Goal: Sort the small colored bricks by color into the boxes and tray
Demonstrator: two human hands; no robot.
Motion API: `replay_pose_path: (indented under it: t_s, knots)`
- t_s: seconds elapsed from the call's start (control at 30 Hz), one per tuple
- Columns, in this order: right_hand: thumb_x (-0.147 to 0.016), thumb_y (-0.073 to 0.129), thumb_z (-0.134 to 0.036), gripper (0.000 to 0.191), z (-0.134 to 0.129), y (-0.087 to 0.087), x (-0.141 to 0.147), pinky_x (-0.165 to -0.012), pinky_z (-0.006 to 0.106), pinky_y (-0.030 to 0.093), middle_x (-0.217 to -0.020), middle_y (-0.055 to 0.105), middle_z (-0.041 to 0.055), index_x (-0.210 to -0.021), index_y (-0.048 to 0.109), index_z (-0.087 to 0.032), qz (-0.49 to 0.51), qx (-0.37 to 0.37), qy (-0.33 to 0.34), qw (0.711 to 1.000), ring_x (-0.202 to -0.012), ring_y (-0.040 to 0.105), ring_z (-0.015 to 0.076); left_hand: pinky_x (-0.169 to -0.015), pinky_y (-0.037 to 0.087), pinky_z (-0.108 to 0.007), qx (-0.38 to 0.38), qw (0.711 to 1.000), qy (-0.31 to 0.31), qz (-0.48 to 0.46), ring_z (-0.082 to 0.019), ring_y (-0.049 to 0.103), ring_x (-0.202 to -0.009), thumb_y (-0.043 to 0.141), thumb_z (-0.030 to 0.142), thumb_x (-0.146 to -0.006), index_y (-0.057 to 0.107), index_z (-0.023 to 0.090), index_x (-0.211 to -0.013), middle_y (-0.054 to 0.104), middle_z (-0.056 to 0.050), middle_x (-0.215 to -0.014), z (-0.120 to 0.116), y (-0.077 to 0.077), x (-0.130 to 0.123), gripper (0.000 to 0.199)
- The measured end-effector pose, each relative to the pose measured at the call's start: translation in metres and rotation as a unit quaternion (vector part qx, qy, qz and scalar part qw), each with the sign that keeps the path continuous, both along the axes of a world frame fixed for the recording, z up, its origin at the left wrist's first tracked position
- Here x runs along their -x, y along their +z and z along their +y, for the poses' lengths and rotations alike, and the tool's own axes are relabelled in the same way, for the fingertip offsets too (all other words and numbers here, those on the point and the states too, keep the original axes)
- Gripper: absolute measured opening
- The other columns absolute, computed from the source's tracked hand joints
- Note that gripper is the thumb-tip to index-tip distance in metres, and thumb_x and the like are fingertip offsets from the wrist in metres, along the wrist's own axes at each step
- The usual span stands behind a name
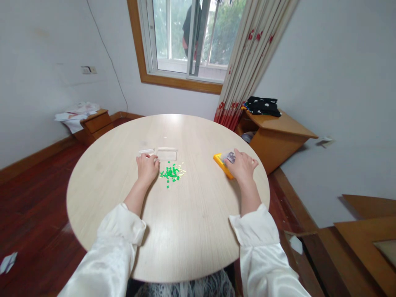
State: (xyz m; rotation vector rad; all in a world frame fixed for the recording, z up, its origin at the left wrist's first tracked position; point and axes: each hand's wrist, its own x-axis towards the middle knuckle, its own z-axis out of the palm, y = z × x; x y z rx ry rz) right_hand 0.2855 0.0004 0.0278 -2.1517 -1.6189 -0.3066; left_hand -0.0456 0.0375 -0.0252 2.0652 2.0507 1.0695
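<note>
On the round table, small green pieces (171, 172) lie in a loose pile, with some pale yellow bits (182, 170) at its right edge. Just behind the pile is a clear plastic container (167, 154). My left hand (147, 167) is closed at the near edge of another clear plastic piece (146, 151), left of that container. Farther right, my right hand (243, 164) is closed round a small clear bag with dark pieces (230, 156), over a yellow tray or box (222, 165). The hand covers part of the yellow object.
The round table (185, 231) has its near edge at my lap. A wooden cabinet (278, 136) with dark cloth (262, 106) stands behind right, beside a curtain (244, 62). Papers lie on a small wooden stand (98, 121) at the back left.
</note>
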Motion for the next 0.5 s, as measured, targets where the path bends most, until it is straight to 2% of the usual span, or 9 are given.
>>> replay_pose_path:
  t_s: [0.13,0.27,0.5]
  knots:
    - [-0.081,0.048,-0.042,0.048,0.004,-0.002,0.006,-0.091,0.048,0.021,-0.113,0.057,0.0173,-0.121,0.053,-0.016,0.010,-0.061,0.027,0.998,-0.106,0.046,0.0302,-0.102,0.022,-0.054,-0.017,1.000,0.012,-0.014,-0.031,0.046,-0.104,0.049,0.028,-0.077,0.067,0.018,-0.083,0.052,-0.013,-0.090,0.001,-0.001,0.003,0.022]
    - [-0.083,0.047,-0.043,0.048,0.004,0.000,0.027,-0.091,0.045,0.024,-0.119,0.053,0.0161,-0.125,0.050,-0.019,0.020,-0.124,0.077,0.989,-0.108,0.045,0.0291,-0.102,0.022,-0.053,-0.031,0.999,0.017,-0.033,-0.031,0.047,-0.101,0.050,0.028,-0.076,0.067,0.019,-0.079,0.052,-0.012,-0.087,0.004,-0.001,0.004,0.019]
    - [-0.085,0.050,-0.044,0.049,-0.002,-0.009,0.089,-0.095,0.042,0.026,-0.124,0.051,0.0159,-0.127,0.051,-0.020,0.019,-0.100,0.238,0.966,-0.111,0.044,0.0276,-0.106,0.018,-0.053,-0.035,0.998,0.015,-0.057,-0.031,0.048,-0.101,0.049,0.027,-0.076,0.069,0.017,-0.083,0.052,-0.012,-0.085,0.007,-0.001,0.008,0.024]
